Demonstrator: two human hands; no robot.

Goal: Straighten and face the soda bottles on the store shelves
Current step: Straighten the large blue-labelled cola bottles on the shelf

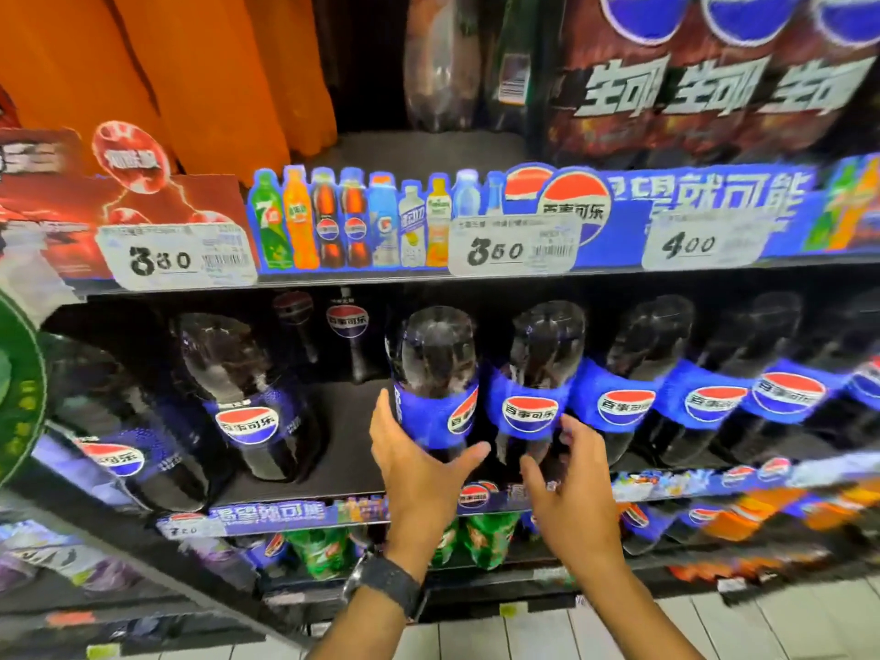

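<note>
Large dark cola bottles with blue labels stand in a row on the middle shelf (343, 469). My left hand (419, 464) grips one cola bottle (435, 373) low on its label, fingers on its left side and thumb across the front; its logo is turned to the right. My right hand (566, 488) hovers just in front of the neighbouring cola bottle (535, 373), thumb and fingers spread either side of its lower body, not clearly closed on it. That bottle's logo faces forward.
More cola bottles (624, 402) run to the right, two others (243, 397) lean at the left, with a gap of bare shelf between. Smaller bottles (347, 331) stand at the back. Orange soda bottles (200, 78) sit on the shelf above, green bottles (319, 550) below.
</note>
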